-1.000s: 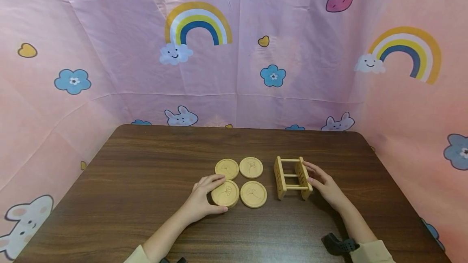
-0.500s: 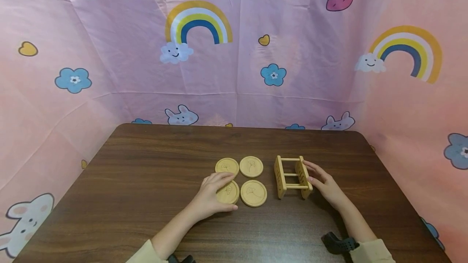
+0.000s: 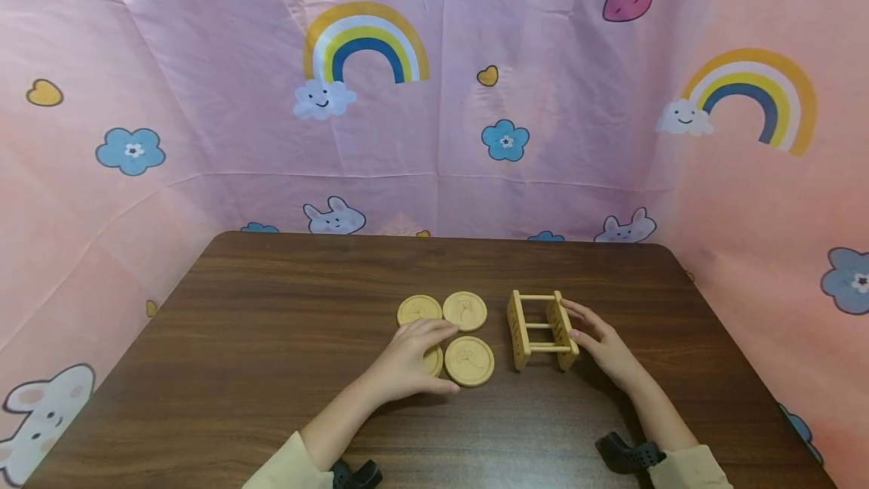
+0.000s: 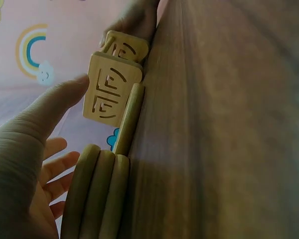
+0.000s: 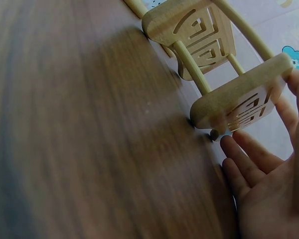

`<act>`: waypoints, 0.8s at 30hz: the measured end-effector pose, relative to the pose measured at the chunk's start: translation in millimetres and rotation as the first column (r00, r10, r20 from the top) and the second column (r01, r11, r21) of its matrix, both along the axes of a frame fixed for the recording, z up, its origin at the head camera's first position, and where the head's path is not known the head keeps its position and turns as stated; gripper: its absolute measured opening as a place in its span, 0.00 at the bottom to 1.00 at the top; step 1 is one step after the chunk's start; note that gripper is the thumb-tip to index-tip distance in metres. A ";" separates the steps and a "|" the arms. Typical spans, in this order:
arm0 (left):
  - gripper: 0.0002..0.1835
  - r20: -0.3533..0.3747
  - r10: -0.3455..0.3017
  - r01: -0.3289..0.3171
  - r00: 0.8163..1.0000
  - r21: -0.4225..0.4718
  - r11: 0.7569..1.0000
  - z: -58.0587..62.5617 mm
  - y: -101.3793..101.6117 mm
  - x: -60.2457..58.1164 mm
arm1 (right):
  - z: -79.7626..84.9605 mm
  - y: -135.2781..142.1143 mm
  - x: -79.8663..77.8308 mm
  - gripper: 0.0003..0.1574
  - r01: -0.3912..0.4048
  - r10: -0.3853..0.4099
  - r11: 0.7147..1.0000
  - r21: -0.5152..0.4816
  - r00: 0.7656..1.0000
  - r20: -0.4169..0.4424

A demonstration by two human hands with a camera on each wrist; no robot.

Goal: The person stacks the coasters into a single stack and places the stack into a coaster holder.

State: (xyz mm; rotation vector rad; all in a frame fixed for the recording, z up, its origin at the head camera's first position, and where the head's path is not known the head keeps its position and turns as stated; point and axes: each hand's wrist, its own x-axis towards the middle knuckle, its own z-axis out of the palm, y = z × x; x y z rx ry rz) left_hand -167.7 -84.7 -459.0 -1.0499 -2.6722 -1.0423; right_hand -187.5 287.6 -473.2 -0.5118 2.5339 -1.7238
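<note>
In the head view, round wooden coasters with a carved plant design lie in two rows. My left hand [image 3: 406,364] is over the front left coaster [image 3: 432,362] and hides most of it; thumb and fingers are spread apart. The left wrist view shows a stack of three coasters [image 4: 99,194] beside that hand, edges toward the camera. The front right coaster [image 3: 470,361] lies just ahead of its fingertips. My right hand [image 3: 606,348] touches the right side panel of a small wooden rack [image 3: 541,348] with extended fingers. The rack has fretwork panels [image 5: 251,107] joined by rods.
Two more coasters lie behind, a back left one [image 3: 417,308] and a back right one [image 3: 465,311]. The dark wooden table [image 3: 271,338] reaches to a patterned cloth backdrop [image 3: 434,134] at the back and sides. A black strap [image 3: 627,455] is on the right wrist.
My left hand has slid rightward across the front left coaster toward the front right one, covering more of the former. The right hand and the rack have stayed in place.
</note>
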 end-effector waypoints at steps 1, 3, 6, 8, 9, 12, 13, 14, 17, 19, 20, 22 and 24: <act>0.48 0.000 -0.005 0.005 1.000 -0.013 1.000 1.6 1.7 -0.7 | 0.2 0.0 0.1 0.31 0.000 0.000 1.000 0.001 1.000 -0.002; 0.48 0.003 -0.012 0.012 1.000 -0.045 0.999 4.2 5.1 -2.2 | 0.3 0.1 0.3 0.31 0.001 -0.001 1.000 0.005 1.000 -0.005; 0.48 0.013 -0.033 0.034 0.999 -0.084 0.996 8.0 9.8 -4.8 | 0.4 0.5 0.3 0.31 0.000 0.000 1.000 0.012 1.000 -0.011; 0.48 0.017 -0.044 0.046 0.999 -0.113 0.993 9.3 12.5 -7.2 | 0.2 0.8 0.3 0.31 0.002 -0.001 1.000 0.017 1.000 -0.013; 0.48 0.021 -0.050 0.052 0.999 -0.124 0.991 10.0 13.8 -8.1 | 0.1 0.9 0.4 0.31 0.002 -0.002 1.000 0.017 1.000 -0.014; 0.48 0.043 -0.062 0.068 0.997 -0.156 0.985 12.3 16.9 -10.5 | -0.4 0.9 0.5 0.31 0.005 -0.005 1.000 0.016 1.000 -0.013; 0.48 0.050 -0.063 0.070 0.997 -0.167 0.983 12.9 18.1 -11.4 | -0.5 0.7 0.5 0.31 0.005 -0.005 1.000 0.016 1.000 -0.012; 0.48 0.060 -0.065 0.075 0.996 -0.175 0.982 13.7 19.2 -12.2 | -0.6 0.5 0.5 0.31 0.006 -0.006 1.000 0.018 1.000 -0.012; 0.47 0.076 -0.074 0.089 0.994 -0.214 0.973 15.3 22.3 -15.1 | -0.7 -0.1 0.5 0.31 0.008 -0.008 1.000 0.018 1.000 -0.011; 0.46 0.077 -0.084 0.101 0.993 -0.247 0.964 15.6 24.7 -17.4 | -0.7 -0.4 0.5 0.31 0.006 -0.006 1.000 0.014 1.000 -0.010; 0.46 0.079 -0.090 0.108 0.993 -0.262 0.959 15.7 25.5 -18.4 | -0.6 -0.5 0.4 0.31 0.006 -0.006 1.000 0.012 1.000 -0.010; 0.45 0.083 -0.098 0.118 0.992 -0.294 0.949 15.1 27.2 -20.4 | -0.4 -0.5 0.3 0.31 0.005 -0.005 1.000 0.010 1.000 -0.010; 0.45 0.094 -0.099 0.124 0.991 -0.315 0.941 14.5 28.5 -21.9 | -0.2 -0.3 0.2 0.31 0.003 -0.003 1.000 0.010 1.000 -0.011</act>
